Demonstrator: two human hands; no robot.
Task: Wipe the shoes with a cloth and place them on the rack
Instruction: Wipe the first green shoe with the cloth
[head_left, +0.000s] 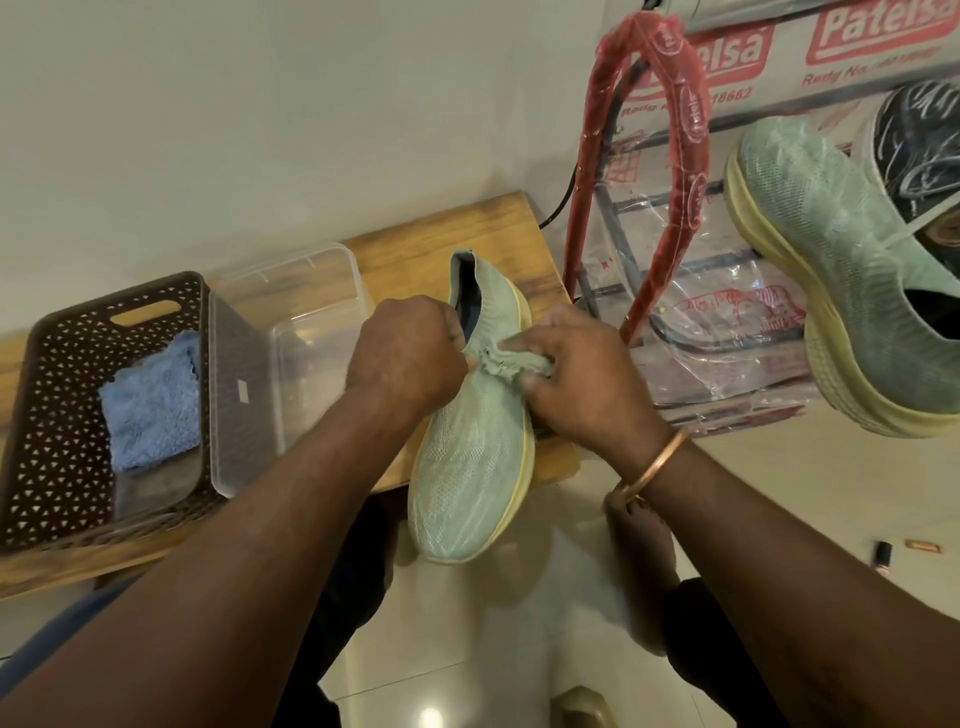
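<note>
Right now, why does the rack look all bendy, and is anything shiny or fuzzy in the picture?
Head view: the wide lens bends things near the edges, so the rack seems to lean and curve; head view: a bright glare spot shines on the floor at the bottom; head view: the right hand with the cloth looks a little smeared, while the shoe looks sharp.

left hand (410, 358) and right hand (587, 384) close together, fingers (451, 323) curled

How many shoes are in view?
3: one green shoe on the wooden table, a matching green shoe on the rack at right, a dark shoe beside it at the frame edge. Others may be hidden.
</note>
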